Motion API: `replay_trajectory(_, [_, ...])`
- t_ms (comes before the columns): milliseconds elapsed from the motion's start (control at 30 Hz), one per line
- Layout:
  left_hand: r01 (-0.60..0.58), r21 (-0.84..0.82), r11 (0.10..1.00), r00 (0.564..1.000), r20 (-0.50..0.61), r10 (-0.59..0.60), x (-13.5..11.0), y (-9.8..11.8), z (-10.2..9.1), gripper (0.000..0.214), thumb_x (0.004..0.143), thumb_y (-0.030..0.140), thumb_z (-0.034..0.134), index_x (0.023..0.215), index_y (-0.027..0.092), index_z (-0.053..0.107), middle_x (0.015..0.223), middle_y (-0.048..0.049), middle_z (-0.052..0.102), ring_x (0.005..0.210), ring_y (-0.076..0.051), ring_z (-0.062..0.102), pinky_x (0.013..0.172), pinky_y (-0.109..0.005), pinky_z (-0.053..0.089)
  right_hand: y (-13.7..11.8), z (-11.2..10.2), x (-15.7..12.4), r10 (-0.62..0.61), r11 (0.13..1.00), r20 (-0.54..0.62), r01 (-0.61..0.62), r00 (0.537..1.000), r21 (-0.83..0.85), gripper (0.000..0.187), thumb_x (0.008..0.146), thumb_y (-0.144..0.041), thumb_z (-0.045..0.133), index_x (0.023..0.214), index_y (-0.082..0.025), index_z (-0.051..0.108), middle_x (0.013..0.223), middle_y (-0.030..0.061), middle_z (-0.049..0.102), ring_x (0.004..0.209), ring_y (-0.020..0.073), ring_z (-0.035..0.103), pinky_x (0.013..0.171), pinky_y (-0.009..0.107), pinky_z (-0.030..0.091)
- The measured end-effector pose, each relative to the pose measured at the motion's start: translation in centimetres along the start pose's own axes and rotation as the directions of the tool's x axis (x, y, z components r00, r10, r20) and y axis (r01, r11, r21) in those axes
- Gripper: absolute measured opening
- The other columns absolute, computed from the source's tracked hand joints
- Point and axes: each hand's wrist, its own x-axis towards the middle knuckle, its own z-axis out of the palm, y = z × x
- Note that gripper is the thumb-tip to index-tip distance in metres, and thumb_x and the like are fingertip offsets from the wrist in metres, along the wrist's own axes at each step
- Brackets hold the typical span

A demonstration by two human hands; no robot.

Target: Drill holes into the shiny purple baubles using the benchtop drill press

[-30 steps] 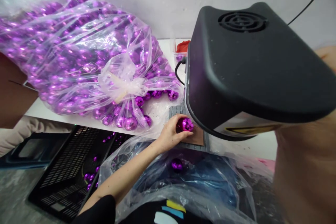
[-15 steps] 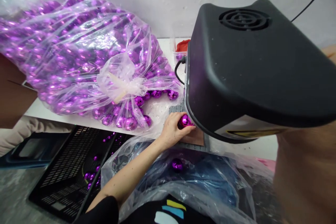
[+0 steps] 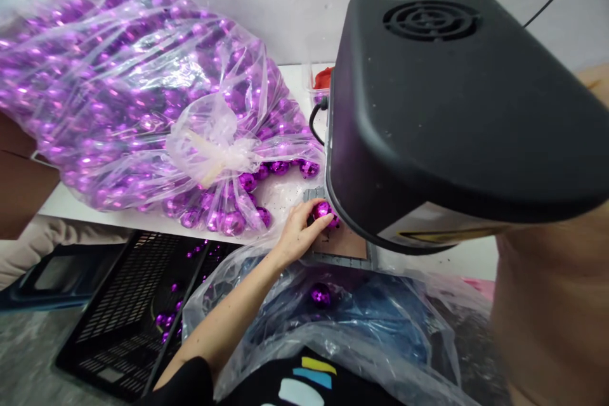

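Working at frame centre, in the gap between bag [image 3: 137,98] and machine [image 3: 447,108], by lower edge of worktop [image 3: 61,203]; angling left hand [image 3: 295,231] up from lower left, pinching ball [image 3: 325,210] in fingers [image 3: 318,226].

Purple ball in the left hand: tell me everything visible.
The purple ball is round, glossy and faceted, with mirror-like highlights; it looks like metallic-coated plastic. The left hand grips it, covering part of its near side. It sits above the brown board, beside the lower edge of the black machine. Whether it touches either is unclear.
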Motion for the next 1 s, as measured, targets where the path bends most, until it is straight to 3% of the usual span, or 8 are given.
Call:
replay_trajectory(167, [-0.037, 0.0, 0.999, 0.998, 0.057, 0.037, -0.1, -0.2, 0.5, 0.04, 0.09, 0.053, 0.067, 0.12, 0.028, 0.068, 0.107, -0.0072, 0.075, 0.109, -0.029, 0.065, 0.098, -0.051, 0.054, 0.2, 0.1, 0.2, -0.046, 0.999, 0.0, 0.046, 0.999, 0.023, 0.046, 0.092, -0.061, 0.05, 0.081, -0.017, 0.059, 0.057, -0.003, 0.047, 0.053, 0.0041, 0.045, 0.059, 0.027, 0.025])
replay_trajectory(467, [-0.098, 0.01, 0.995, 0.992, 0.086, 0.096, -0.3, 0.0, 2.3, 0.046, 0.079, 0.047, 0.079, 0.118, 0.029, 0.065, 0.12, -0.0093, 0.069, 0.121, -0.033, 0.061, 0.1, -0.052, 0.054, 0.5, 0.1, 0.1, -0.058, 0.997, -0.007, 0.058, 0.998, 0.052, 0.046, 0.092, -0.06, 0.051, 0.08, -0.017, 0.058, 0.056, -0.0037, 0.045, 0.053, 0.0024, 0.044, 0.061, 0.028, 0.027])
replay_trajectory(733, [-0.118, -0.011, 0.993, 0.992, 0.035, 0.118, -0.5, -1.0, 4.3, 0.054, 0.073, 0.04, 0.085, 0.119, 0.026, 0.06, 0.121, -0.0112, 0.069, 0.123, -0.036, 0.059, 0.104, -0.057, 0.049, 0.3, -0.3, -0.2, -0.058, 0.998, 0.023, 0.058, 0.998, 0.01, 0.035, 0.093, -0.049, 0.054, 0.086, -0.016, 0.061, 0.058, -0.0042, 0.046, 0.055, 0.0012, 0.045, 0.059, 0.027, 0.025])
replay_trajectory(1000, [-0.137, 0.009, 0.991, 0.99, -0.043, 0.137, -0.9, -0.8, 4.6, 0.041, 0.075, 0.038, 0.081, 0.108, 0.023, 0.064, 0.116, -0.0102, 0.07, 0.115, -0.032, 0.063, 0.108, -0.058, 0.047, -0.3, -1.0, -0.2, -0.052, 0.999, 0.059, 0.052, 0.997, -0.008, 0.026, 0.093, -0.04, 0.058, 0.089, -0.015, 0.064, 0.068, -0.0039, 0.048, 0.064, -0.0006, 0.043, 0.061, 0.021, 0.029])
